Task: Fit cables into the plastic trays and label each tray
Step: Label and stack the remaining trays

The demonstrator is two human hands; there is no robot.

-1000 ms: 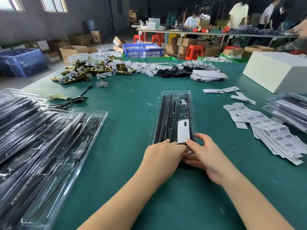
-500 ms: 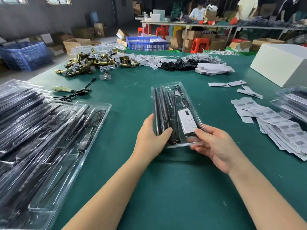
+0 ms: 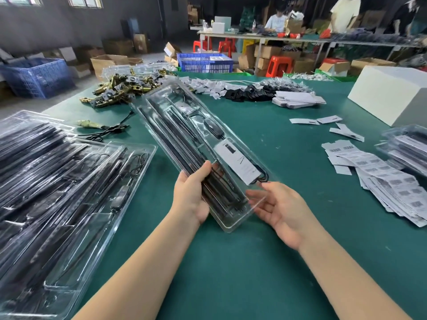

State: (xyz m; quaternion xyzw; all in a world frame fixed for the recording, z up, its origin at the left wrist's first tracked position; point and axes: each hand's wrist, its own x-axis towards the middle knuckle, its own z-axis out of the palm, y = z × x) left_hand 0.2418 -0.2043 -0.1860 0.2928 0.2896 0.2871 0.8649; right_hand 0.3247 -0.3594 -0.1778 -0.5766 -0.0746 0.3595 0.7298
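Left hand (image 3: pixel 191 195): fingers wrapped around the near left edge of a clear plastic tray (image 3: pixel 233 218), thumb pressed on top. Right hand (image 3: pixel 280 207): palm up, fingers loosely spread under the tray's near right corner. Tray: held above the green table (image 3: pixel 231 273), tilted, far end angled up and left; contains black rods, a black cable with inline switch (image 3: pixel 213 128), and a white label (image 3: pixel 238 162). Left: stack of filled trays (image 3: pixel 57 192). Right: barcode labels (image 3: pixel 388 188). Far: brass hardware (image 3: pixel 120 91), white box (image 3: pixel 390 93).
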